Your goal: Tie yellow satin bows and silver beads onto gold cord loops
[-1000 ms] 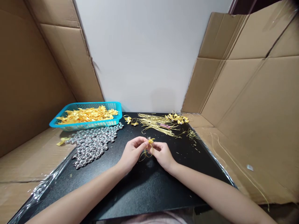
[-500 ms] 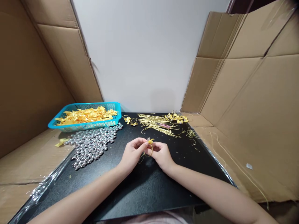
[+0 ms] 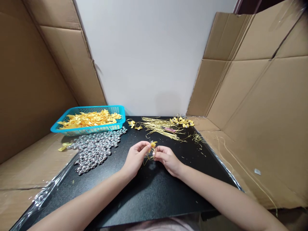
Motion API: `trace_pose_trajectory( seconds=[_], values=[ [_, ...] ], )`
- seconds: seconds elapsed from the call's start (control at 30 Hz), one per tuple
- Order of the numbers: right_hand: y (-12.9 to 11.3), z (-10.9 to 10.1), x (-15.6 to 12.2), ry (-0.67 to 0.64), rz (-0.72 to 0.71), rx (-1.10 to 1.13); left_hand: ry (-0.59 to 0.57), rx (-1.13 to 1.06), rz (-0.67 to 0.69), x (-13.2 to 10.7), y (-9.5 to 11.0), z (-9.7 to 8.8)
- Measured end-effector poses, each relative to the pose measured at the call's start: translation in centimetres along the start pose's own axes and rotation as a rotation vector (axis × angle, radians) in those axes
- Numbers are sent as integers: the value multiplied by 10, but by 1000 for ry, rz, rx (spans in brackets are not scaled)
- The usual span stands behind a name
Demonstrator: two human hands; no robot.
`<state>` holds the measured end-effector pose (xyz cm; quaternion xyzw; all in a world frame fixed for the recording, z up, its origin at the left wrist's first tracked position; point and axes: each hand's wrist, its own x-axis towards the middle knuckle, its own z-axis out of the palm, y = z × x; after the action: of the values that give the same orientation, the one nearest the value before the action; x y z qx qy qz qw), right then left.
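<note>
Above the middle of the black table, my left hand (image 3: 136, 158) pinches a small yellow ribbon bow (image 3: 153, 145) between thumb and fingertips. A silvery bead seems to sit at the top of the bow. Thin gold cord (image 3: 149, 157) hangs from it in a loop. Just to the right, my right hand (image 3: 168, 161) is closed in a pinch at the cord's loop; the exact contact is small and partly hidden by the fingers. Both hands are close together, fingertips nearly meeting.
A blue basket (image 3: 87, 131) of yellow bows (image 3: 91, 118) stands at the back left, with many silver beads (image 3: 95, 150) before it. Gold cord lengths (image 3: 158, 128), a pink object (image 3: 169, 129), bows with cord loops (image 3: 182, 121) and cord scraps (image 3: 197, 138) lie behind. Cardboard (image 3: 255, 106) flanks the table.
The bow has tilted and shifted slightly left in my left fingers. My right fingertips have moved a little away from the left ones, and the cord loop's shape has changed.
</note>
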<state>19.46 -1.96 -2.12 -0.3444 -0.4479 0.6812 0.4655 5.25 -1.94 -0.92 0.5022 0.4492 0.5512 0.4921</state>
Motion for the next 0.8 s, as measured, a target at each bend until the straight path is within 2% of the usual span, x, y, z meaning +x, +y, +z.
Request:
trace_pose_trajectory(
  seconds=[0.13, 0.37, 0.47, 0.6, 0.7, 0.8],
  values=[
    [-6, -9, 1, -86, 50, -9, 36, 7, 1, 4, -1, -3],
    [-13, -28, 12, -122, -93, -267, 88, 6, 31, 8, 1, -8],
    [-18, -35, 15, -69, -163, -356, 88, 7, 48, 9, 2, -10],
    [-22, -35, 15, 43, -325, -407, -49, 80, 54, 3, 5, -7],
    [-21, -30, 11, -23, -408, -423, -186, 148, 55, -2, 6, -3],
    [-18, -26, 8, -49, -399, -433, -249, 180, 54, -6, 5, -1]
  ],
)
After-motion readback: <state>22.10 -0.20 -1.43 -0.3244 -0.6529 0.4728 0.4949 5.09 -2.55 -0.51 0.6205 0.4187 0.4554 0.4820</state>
